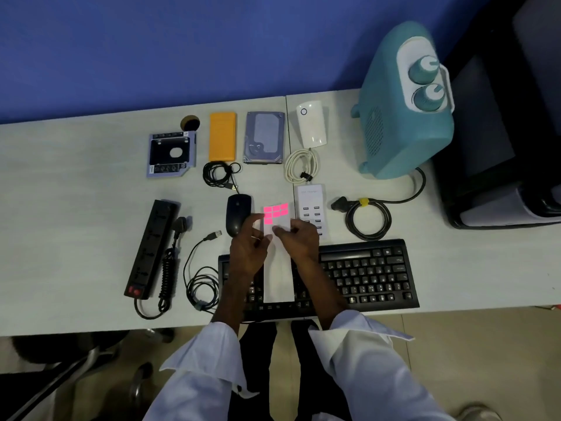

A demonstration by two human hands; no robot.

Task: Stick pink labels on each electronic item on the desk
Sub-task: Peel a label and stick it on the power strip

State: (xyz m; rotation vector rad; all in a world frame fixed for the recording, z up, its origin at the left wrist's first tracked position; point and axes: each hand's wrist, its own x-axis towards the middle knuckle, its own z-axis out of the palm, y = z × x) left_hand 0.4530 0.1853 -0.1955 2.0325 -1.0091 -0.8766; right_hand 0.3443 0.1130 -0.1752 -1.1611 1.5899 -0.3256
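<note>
A long white backing sheet (277,278) lies over the black keyboard (364,273), with several pink labels (274,212) at its far end. My left hand (247,250) holds the sheet's left edge beside the pink labels. My right hand (299,240) rests on the sheet with its fingertips on the white part just below the labels. Around them lie a black mouse (238,217), a white USB charger (312,205), a black power strip (151,247), a hard drive (264,137), an orange power bank (222,135), a drive caddy (171,153) and a white plug device (312,124).
A teal fan heater (403,107) stands at the back right, its black cord (368,218) coiled on the desk. A white cable (300,165) and black cables (220,174) lie coiled. A black case (501,132) stands at the right edge. A chair base shows below.
</note>
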